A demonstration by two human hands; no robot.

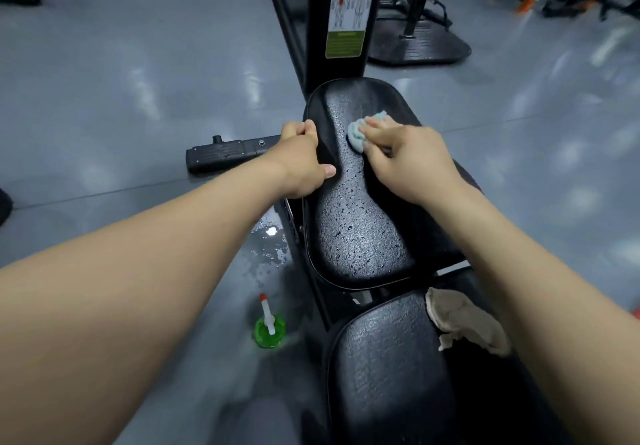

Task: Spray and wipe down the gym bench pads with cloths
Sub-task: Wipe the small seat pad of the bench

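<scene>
Black textured vinyl covers the far pad (360, 223), which is beaded with spray droplets over its middle and near end. The surface is judged slick while wet, firm-skinned over soft padding, and not fragile. The pad is fixed to the machine frame, so it is not for lifting; the sound place to take hold is its rolled side edge. The left hand (304, 160) does so, fingers curled over the pad's left edge and thumb laid on top, grasping it as a brace. The right hand (412, 164) grasps a bunched blue cloth (355, 133) and presses it onto the far half of the pad, toward the black upright post (332, 29) that rises just beyond the pad's far end. The cloth appears light, limp and absorbent. Bunched in the fingers it offers a small contact patch; spread flatter under the palm it would likely cover more per stroke. Droplets lie thickest between the cloth and the pad's near end, so most of this pad looks unwiped. A beige cloth (467, 323) lies crumpled on the next pad (388, 368), just past the far pad's near end and to its right. A green spray bottle (270, 328) stands on the floor left of that near end, close to a wet patch (270, 247): slip hazard noted.
</scene>
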